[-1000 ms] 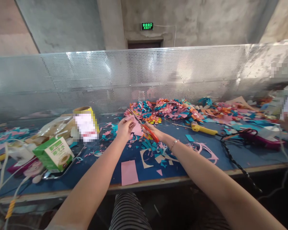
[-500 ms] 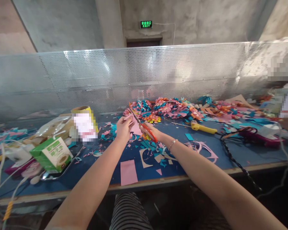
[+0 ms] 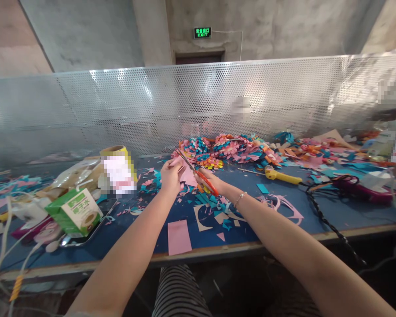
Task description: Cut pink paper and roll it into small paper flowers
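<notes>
My left hand (image 3: 172,176) pinches a piece of pink felt-like sheet (image 3: 188,177) above the middle of the table. My right hand (image 3: 214,181) is closed round the orange handles of a pair of scissors (image 3: 205,179). The dark blades point up and to the left, right beside the pink sheet; whether they are closed on it I cannot tell. Below my hands, cut scraps in blue, pink and cream (image 3: 211,200) are strewn about. A pink rectangle (image 3: 179,237) lies flat at the table's front edge.
Fringed colourful bundles (image 3: 231,149) are heaped behind my hands, against a perforated metal screen (image 3: 198,101). To the right lie a yellow-handled glue gun (image 3: 284,177) and a twisted black cable (image 3: 323,224). At left stand a green drink carton (image 3: 74,212) and a yellow tape roll (image 3: 127,163).
The whole view has shifted slightly, so things appear a little further right. My hands keep the same hold on the pink sheet and the scissors.
</notes>
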`<state>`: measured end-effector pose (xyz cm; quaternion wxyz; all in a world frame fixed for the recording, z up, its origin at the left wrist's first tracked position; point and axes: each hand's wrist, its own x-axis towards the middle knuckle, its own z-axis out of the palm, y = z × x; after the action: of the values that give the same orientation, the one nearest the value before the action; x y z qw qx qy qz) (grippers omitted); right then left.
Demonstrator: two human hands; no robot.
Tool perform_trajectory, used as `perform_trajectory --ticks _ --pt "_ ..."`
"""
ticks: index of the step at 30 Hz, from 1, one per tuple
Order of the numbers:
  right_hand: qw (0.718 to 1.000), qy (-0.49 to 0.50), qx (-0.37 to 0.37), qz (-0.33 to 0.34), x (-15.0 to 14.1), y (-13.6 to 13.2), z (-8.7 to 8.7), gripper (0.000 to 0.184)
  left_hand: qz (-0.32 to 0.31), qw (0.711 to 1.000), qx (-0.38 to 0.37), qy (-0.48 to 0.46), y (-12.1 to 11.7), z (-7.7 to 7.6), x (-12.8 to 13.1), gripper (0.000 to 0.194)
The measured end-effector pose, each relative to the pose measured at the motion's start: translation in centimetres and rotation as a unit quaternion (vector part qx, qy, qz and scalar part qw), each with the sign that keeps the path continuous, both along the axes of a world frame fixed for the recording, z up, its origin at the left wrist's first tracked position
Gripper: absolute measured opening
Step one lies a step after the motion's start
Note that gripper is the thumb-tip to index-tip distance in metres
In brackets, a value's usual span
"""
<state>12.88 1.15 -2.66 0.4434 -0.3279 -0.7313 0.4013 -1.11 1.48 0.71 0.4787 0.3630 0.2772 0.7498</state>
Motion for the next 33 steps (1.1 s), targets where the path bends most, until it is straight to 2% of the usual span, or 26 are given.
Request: perform_trajectory --ticks 9,19,27,33 --pt "0.999 -0.025 0.019 0.001 -0.03 0.0 0.01 0.042 -0.01 1.0 -0.014 -0.008 -0.17 0.1 0.16 0.023" --pt "0.999 -0.024 0.044 -0.012 -0.16 0.03 0.14 0.035 -0.028 0.999 -0.018 -0.021 -0.1 0.13 0.14 0.023" --pt "0.994 -0.084 0.051 -0.045 0.13 0.23 0.43 0.034 -0.03 0.999 -0.026 -0.028 0.0 0.2 0.11 0.021" --pt "0.986 -0.119 0.089 -0.07 0.21 0.23 0.75 0.033 -0.03 0.999 -0.035 -0.026 -0.08 0.34 0.07 0.021"
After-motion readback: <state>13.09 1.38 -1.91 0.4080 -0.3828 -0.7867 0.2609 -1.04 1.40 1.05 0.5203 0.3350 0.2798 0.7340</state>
